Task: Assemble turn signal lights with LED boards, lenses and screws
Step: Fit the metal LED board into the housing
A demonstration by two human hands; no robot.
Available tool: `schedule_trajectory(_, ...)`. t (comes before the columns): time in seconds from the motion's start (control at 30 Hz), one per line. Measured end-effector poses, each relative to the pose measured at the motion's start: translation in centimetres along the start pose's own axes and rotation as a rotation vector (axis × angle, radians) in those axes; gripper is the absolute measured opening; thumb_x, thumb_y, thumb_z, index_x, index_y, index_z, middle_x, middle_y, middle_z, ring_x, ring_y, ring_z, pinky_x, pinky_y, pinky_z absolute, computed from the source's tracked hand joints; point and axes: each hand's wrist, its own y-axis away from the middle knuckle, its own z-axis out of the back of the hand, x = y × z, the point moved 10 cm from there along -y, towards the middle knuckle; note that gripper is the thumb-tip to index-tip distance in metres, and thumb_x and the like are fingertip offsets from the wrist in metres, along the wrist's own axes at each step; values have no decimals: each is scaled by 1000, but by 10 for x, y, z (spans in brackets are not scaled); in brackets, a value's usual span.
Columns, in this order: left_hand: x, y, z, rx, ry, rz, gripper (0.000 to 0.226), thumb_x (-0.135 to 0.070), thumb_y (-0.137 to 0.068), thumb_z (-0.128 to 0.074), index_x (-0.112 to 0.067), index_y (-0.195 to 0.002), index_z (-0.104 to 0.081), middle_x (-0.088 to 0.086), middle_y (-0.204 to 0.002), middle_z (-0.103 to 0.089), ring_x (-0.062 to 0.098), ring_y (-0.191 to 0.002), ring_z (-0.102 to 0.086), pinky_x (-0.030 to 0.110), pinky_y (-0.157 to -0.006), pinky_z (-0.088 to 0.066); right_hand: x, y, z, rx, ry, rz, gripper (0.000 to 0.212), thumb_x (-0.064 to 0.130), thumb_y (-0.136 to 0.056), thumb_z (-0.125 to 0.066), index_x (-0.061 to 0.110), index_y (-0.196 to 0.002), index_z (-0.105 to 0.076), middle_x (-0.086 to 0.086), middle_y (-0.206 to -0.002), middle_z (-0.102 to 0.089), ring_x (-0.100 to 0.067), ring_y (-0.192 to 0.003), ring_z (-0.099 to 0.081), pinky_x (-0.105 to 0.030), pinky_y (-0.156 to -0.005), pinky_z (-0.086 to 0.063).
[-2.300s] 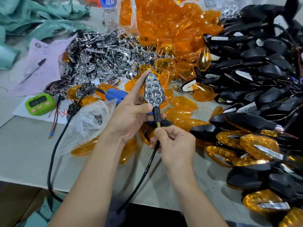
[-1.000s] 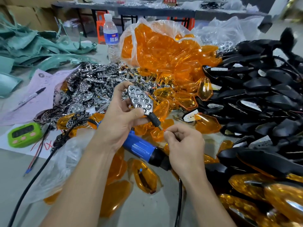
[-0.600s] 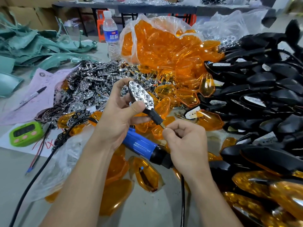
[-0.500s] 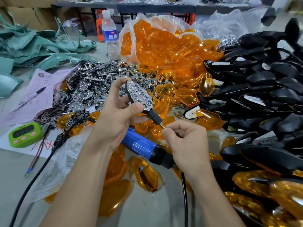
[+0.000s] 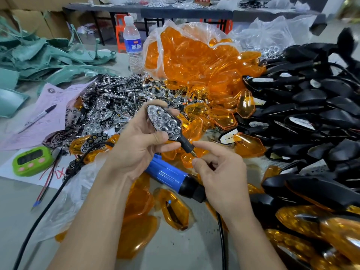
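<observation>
My left hand (image 5: 136,151) grips a black turn signal housing (image 5: 164,123) with a chrome honeycomb reflector facing up, thumb pressed on its lower edge. No amber lens covers it. Its black stem points down-right, ending in a brass tip. My right hand (image 5: 222,176) is just below that tip, index finger lifted and extended, thumb close to the tip, other fingers loosely curled. A blue electric screwdriver (image 5: 167,176) lies on the table under both hands. Loose amber lenses (image 5: 175,209) lie around it.
A bag of amber lenses (image 5: 194,59) sits behind, chrome reflectors (image 5: 116,102) heaped at the left, black housings (image 5: 311,114) piled at the right. Finished amber lights (image 5: 311,227) lie front right. A green timer (image 5: 32,160), pen (image 5: 40,115) and water bottle (image 5: 133,45) stand left.
The housing has tilted so its stem points down-right. My right hand had been pinching at the stem's end; its index finger has since lifted away and straightened.
</observation>
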Motion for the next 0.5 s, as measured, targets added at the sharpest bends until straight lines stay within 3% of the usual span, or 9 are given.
schedule_trajectory(0.1,5,0,-2,-13,-86,9,58,6,-85,-69,-28,-132,-62,7,-134,-66,27,-113,-68,33,-71,-65,4,0,2,-72,163,-8,44,20,-91,-76,38,-131,-68,27,-95,-68,7,-96,-62,-9,-84,-50)
schedule_trajectory(0.17,8,0,-3,-28,-128,13,59,2,-85,-72,-29,-134,-62,8,-133,-67,29,-109,-71,33,-70,-64,20,1,1,-117,209,72,56,22,-89,-75,42,-139,-60,23,-115,-59,9,-110,-51,-4,-89,-43)
schedule_trajectory(0.27,8,0,-2,-33,-152,14,65,-10,-83,-79,-33,-141,-59,11,-130,-69,32,-107,-73,37,-75,-64,45,-3,-7,-107,184,222,64,25,-87,-77,44,-143,-54,28,-114,-53,15,-112,-46,5,-88,-34)
schedule_trajectory(0.4,12,1,-3,5,-161,75,63,-25,-89,-73,-41,-147,-54,8,-116,-75,26,-103,-72,39,-79,-61,49,-21,-16,-49,178,194,71,35,-86,-82,42,-149,-50,28,-124,-63,12,-110,-53,2,-84,-39)
schedule_trajectory(0.5,15,1,-2,30,-122,113,57,-28,-92,-69,-41,-147,-56,7,-115,-74,26,-106,-69,45,-85,-56,48,-21,-19,-59,116,209,66,31,-87,-82,42,-146,-54,41,-105,-62,24,-104,-54,3,-79,-42)
